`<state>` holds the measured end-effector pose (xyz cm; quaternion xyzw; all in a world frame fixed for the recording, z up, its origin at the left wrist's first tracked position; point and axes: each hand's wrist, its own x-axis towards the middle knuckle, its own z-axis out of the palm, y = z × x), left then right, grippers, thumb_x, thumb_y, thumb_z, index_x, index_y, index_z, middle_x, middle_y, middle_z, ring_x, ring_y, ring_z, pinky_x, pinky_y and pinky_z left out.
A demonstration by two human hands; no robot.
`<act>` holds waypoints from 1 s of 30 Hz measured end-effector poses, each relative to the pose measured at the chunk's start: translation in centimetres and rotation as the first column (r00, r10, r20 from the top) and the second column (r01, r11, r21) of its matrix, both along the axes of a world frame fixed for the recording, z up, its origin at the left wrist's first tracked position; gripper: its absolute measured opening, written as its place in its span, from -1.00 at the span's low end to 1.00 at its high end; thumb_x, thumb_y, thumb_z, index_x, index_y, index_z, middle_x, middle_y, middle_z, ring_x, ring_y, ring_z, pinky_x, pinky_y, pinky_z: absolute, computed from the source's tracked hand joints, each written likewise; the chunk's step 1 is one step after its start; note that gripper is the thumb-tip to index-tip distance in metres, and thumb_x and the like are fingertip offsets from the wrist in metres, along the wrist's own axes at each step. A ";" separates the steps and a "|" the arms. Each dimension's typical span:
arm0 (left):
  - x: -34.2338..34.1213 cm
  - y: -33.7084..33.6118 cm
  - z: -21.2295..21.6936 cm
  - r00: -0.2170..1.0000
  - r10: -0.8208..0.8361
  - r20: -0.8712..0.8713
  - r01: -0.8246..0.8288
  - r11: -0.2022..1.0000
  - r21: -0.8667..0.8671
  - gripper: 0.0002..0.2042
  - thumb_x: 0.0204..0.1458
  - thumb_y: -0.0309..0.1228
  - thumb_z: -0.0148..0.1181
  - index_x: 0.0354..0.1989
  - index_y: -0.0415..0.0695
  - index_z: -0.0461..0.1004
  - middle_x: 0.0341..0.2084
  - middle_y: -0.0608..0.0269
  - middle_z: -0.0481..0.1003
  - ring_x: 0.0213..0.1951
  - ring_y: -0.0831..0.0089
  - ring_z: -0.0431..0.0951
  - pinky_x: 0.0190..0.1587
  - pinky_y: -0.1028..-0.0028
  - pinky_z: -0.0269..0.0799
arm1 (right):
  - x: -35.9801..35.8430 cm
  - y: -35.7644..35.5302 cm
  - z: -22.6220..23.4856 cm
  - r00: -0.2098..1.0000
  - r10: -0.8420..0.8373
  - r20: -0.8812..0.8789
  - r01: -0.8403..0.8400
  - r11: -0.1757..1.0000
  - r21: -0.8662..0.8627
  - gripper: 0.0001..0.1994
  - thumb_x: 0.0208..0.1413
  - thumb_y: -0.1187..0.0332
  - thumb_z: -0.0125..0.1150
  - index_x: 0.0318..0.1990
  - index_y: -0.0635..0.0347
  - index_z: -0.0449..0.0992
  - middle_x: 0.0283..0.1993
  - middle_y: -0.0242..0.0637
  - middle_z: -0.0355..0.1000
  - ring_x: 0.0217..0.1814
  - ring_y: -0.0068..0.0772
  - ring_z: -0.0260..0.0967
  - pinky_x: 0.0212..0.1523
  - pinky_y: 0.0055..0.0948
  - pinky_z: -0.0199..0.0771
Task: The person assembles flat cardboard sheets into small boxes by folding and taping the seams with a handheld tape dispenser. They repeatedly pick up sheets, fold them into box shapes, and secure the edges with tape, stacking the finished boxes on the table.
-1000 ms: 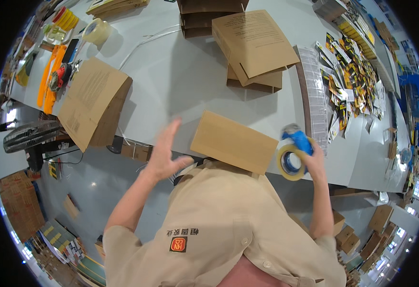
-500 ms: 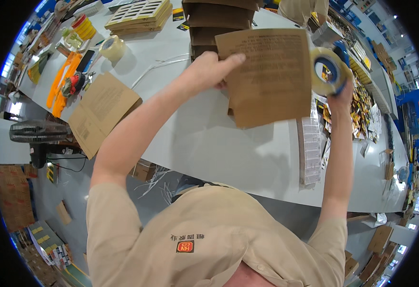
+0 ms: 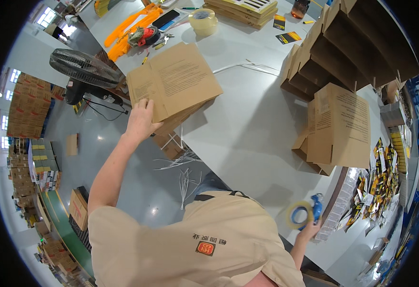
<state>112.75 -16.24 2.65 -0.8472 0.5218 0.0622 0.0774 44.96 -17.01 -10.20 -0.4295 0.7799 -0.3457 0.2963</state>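
Head view: a long grey table (image 3: 247,129) is seen running diagonally across the frame, and it is taken here as the landmark. At its near-left edge a stack of flattened brown cardboard boxes (image 3: 173,83) is laid, partly overhanging the table's side. The left hand (image 3: 140,122) is stretched out to that stack; its fingers are curled over the lower-left corner of the top sheet, so the edge is grasped rather than merely touched.

The right hand (image 3: 309,230) is kept low at the table's near edge, close to the body, and is clenched around a blue tape dispenser (image 3: 305,215) loaded with a yellowish roll. The dispenser is held just off the tabletop, beside a row of clear-wrapped packets lying on the surface.

Toward the right side of the table a folded cardboard box (image 3: 338,126) is set, resting on further flat pieces. Behind it, at the table's far-right corner, a row of erected brown cartons (image 3: 357,43) is lined up. At the far end of the table a roll of clear tape (image 3: 202,21) is placed, with orange tools (image 3: 130,28) to its left. Off the table's left side, on the floor, a black fan (image 3: 85,69) is stood. Loose white straps (image 3: 185,165) are scattered on the floor under the table's near-left edge.
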 end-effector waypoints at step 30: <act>-26.1 -1.7 5.5 -0.075 0.247 -0.966 0.101 0.966 0.239 -0.32 0.26 -0.22 0.14 0.47 -0.07 -0.03 -0.43 0.35 0.35 -0.43 0.58 0.40 -0.23 0.42 0.53 | 12.8 -3.2 4.1 0.851 0.166 0.499 0.165 0.817 -0.553 -0.30 0.02 0.35 0.52 0.27 0.39 0.28 0.07 -0.17 0.43 0.06 -0.39 0.43 0.09 -0.42 0.46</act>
